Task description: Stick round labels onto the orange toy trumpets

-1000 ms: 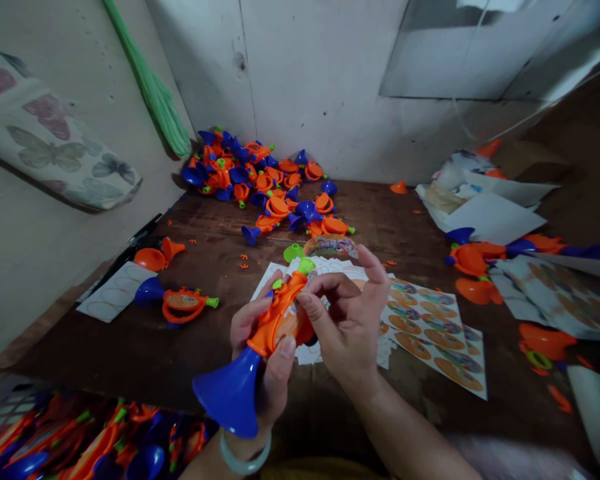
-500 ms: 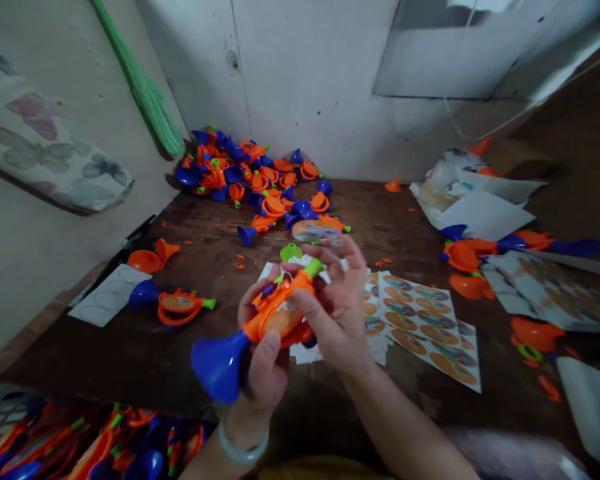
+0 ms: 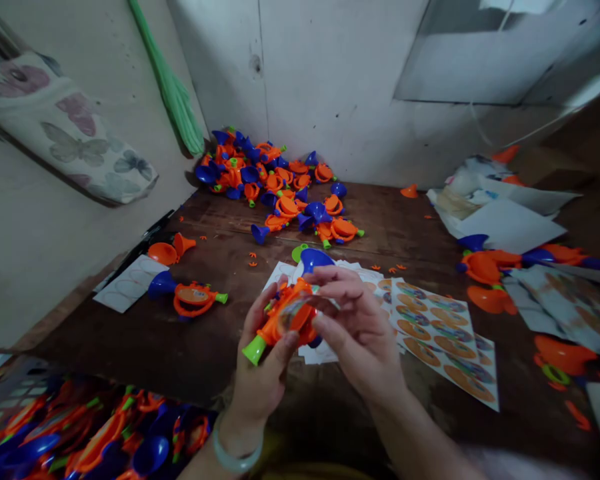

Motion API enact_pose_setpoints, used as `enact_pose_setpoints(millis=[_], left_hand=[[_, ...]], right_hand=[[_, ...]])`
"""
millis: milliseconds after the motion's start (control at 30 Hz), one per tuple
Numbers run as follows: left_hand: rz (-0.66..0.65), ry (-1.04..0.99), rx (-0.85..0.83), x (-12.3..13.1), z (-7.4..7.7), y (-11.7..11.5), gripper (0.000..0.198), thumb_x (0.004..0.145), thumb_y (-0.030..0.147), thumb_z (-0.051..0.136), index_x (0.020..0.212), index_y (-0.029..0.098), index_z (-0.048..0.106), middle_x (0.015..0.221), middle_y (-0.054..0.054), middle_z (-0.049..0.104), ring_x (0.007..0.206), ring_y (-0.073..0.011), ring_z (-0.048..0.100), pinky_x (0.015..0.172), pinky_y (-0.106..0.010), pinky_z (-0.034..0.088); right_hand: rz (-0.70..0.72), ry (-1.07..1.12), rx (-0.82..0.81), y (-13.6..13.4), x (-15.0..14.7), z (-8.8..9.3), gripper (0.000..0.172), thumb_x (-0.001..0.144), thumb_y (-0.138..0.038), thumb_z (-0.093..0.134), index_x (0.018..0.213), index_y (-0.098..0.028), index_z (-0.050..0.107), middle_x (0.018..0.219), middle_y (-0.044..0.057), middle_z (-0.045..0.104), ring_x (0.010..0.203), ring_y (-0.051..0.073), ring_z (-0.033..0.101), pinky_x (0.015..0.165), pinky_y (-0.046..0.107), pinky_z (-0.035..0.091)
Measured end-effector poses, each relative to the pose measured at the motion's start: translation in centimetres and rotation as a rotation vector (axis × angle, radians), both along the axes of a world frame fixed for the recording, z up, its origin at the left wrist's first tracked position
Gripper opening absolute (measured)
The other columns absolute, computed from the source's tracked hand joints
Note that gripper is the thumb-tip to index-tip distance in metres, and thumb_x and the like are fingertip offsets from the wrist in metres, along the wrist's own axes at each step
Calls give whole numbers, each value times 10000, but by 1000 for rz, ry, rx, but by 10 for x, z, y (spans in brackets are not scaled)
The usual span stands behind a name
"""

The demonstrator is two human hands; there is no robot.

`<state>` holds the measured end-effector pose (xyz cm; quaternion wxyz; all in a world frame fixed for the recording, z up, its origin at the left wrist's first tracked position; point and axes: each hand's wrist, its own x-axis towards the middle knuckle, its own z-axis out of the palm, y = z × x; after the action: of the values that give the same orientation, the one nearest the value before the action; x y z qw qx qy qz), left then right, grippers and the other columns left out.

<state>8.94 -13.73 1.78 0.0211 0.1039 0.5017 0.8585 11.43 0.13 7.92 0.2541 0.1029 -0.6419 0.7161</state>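
Above the printed sticker sheets (image 3: 440, 337), both hands held an orange toy trumpet (image 3: 287, 320).
Left hand (image 3: 263, 377) closed around the body, green mouthpiece (image 3: 254, 350) low, blue bell (image 3: 314, 260) beyond; right hand (image 3: 357, 327) half-curled over the round face (contact seemed light, though fingers hid it).

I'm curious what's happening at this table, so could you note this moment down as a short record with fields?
Left hand: grips an orange toy horn, its lime mouthpiece toward the person and blue bell pointing away.
Right hand: fingers on the horn's round middle.
Wrist: pale bangle on the left.
Under the hands: printed sheets of round stickers.
Farther on: heap of orange-and-blue horns on a dark wooden table.
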Motion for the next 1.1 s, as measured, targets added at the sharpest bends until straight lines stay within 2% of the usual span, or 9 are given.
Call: enact_pose_setpoints(millis=[33, 100, 167, 300, 433, 600, 767, 1000, 1100], left_hand=[[-33, 2, 41, 0, 2, 0, 536, 967, 260, 857, 1471, 386, 727, 1631, -91, 672, 1381, -313, 747, 1073, -382, 671], [-92, 8, 110, 1, 6, 0, 558, 950, 255, 865, 1474, 380, 719, 1662, -97, 643, 1436, -314, 708, 1112, -373, 646], [-115, 26, 134, 3, 8, 0, 590, 925, 249, 881, 1480, 354, 711, 1656, -117, 646, 1471, -328, 678, 1152, -391, 621], [-138, 52, 138, 3, 10, -1, 613, 928, 249, 865, 1505, 347, 682, 1658, -132, 640, 1455, -348, 688, 1179, -458, 606], [-142, 87, 123, 3, 9, 0, 613, 954, 238, 841, 1525, 361, 656, 1571, -121, 711, 1382, -314, 741, 1153, -412, 619], [-97, 79, 99, 3, 9, 1, 578, 967, 257, 826, 1509, 351, 648, 1571, -122, 708, 1387, -324, 736, 1148, -431, 625], [-74, 73, 74, 1, 9, 2, 521, 980, 270, 805, 1476, 329, 656, 1602, -126, 684, 1451, -341, 689, 1213, -493, 581], [-25, 53, 101, -1, 14, 5, 430, 1012, 252, 771, 1429, 322, 690, 1489, -101, 765, 1349, -282, 762, 1118, -375, 634], [3, 39, 78, -1, 14, 6, 423, 1014, 254, 772, 1423, 318, 685, 1484, -103, 767, 1331, -281, 771, 1092, -371, 647]], right_hand=[[-48, -10, -54, 1, -2, 2, 163, 987, -223, 816, 1105, -330, 780, 1216, 34, 768, 1104, 201, 784, 918, 368, 701], [-97, -46, -85, 2, -6, 3, 172, 962, -151, 822, 1019, -299, 757, 993, -14, 775, 874, 141, 773, 766, 260, 671], [-138, -75, -84, -2, -7, 1, 223, 924, -118, 837, 1022, -291, 735, 937, -32, 762, 792, 124, 751, 687, 222, 641], [-226, -71, -53, -15, -3, -4, 318, 878, -110, 861, 1079, -296, 699, 979, -21, 755, 825, 142, 758, 695, 237, 653], [-290, -67, -10, -20, -2, -5, 330, 880, -125, 864, 1102, -292, 685, 1000, -8, 742, 856, 159, 757, 736, 268, 668], [-287, -68, -5, -20, -4, -6, 318, 889, -154, 868, 1096, -289, 667, 997, -5, 733, 849, 164, 746, 737, 279, 665], [-259, -34, -20, -23, -6, -7, 337, 898, -106, 846, 1107, -298, 663, 1027, -10, 730, 887, 153, 746, 772, 263, 651], [-257, -5, 4, -25, -8, -12, 342, 926, -108, 826, 1143, -317, 662, 1084, -3, 722, 970, 168, 763, 830, 292, 666], [-277, 16, 31, -26, -8, -14, 356, 921, -97, 825, 1147, -317, 660, 1082, -7, 714, 959, 158, 760, 822, 280, 665]])
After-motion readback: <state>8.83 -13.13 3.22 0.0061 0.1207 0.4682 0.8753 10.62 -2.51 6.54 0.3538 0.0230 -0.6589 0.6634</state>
